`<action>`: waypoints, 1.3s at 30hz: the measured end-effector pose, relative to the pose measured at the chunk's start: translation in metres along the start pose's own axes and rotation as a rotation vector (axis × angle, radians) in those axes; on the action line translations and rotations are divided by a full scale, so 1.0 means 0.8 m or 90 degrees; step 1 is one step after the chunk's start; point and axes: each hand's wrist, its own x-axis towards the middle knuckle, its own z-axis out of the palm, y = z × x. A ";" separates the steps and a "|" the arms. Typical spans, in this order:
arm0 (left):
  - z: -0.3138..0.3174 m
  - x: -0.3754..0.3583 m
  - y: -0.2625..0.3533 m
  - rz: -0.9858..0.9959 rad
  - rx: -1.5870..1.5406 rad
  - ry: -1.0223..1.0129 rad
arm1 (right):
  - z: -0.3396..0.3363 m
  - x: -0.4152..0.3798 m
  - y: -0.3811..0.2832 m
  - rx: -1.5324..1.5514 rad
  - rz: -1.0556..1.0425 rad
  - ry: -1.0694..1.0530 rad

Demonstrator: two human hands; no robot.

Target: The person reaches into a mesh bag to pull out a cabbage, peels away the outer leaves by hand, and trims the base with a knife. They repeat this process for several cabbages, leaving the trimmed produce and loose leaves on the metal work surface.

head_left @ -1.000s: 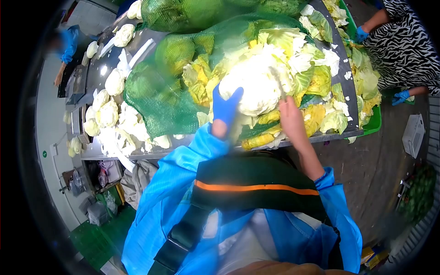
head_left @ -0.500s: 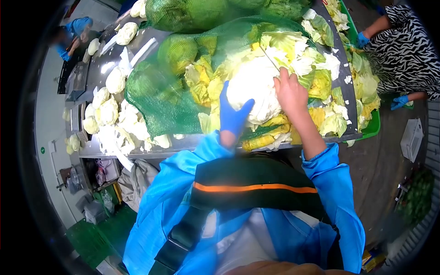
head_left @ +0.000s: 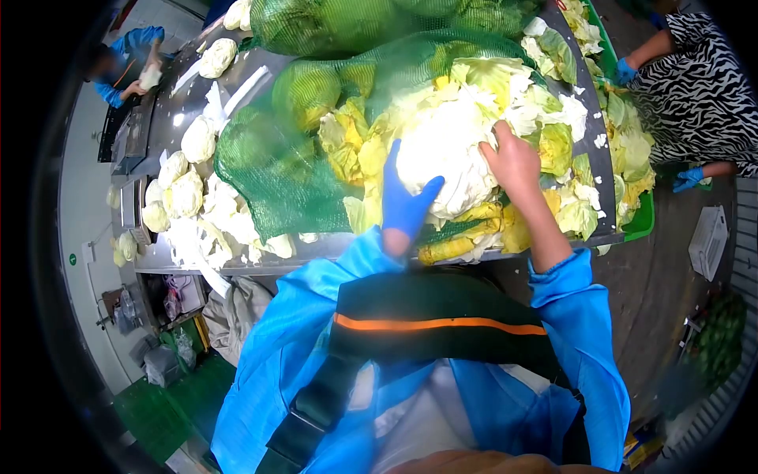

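Observation:
A pale, overexposed cabbage head (head_left: 442, 162) lies at the near edge of the table among loose leaves. My left hand (head_left: 407, 197), in a blue glove, grips its left and near side with thumb and fingers spread around it. Bare, my right hand (head_left: 515, 162) is at the cabbage's right side with its fingers curled. Half a second ago a thin knife blade stuck out of that fist; now the blade does not show against the bright leaves. Yellowed outer leaves (head_left: 466, 241) lie below the cabbage, and green leaves (head_left: 553, 146) to its right.
Green mesh sacks (head_left: 264, 170) of cabbages lie left and behind. Trimmed cabbages (head_left: 187, 193) sit on the table's left. A green crate (head_left: 641, 217) of leaves stands right, near a person in zebra print (head_left: 695, 87). Another person (head_left: 130, 63) works far left.
My right hand has shifted slightly right and down, and the knife blade has gone from sight. The cabbage and my left hand have moved a little right. The far-left person now holds a pale cabbage.

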 end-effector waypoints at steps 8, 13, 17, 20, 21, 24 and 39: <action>-0.042 0.008 0.034 -0.104 -0.061 -0.143 | -0.001 -0.012 0.004 0.082 0.039 0.031; -0.069 0.082 0.068 -0.226 -0.161 -0.182 | -0.043 -0.063 -0.045 0.157 -0.076 0.075; -0.056 0.103 0.075 -0.201 0.238 -0.492 | -0.050 -0.083 -0.064 0.137 -0.175 0.135; -0.066 0.068 0.077 0.002 0.318 -0.530 | -0.034 -0.076 -0.048 0.133 -0.081 0.122; -0.070 0.052 0.084 0.057 0.341 -0.527 | -0.029 -0.071 -0.043 0.111 -0.074 0.101; -0.083 0.017 0.109 0.163 0.355 -0.562 | -0.007 -0.044 -0.028 0.065 -0.064 0.059; -0.117 0.006 0.074 -0.363 -0.759 -0.215 | -0.059 -0.036 -0.037 0.045 0.032 0.163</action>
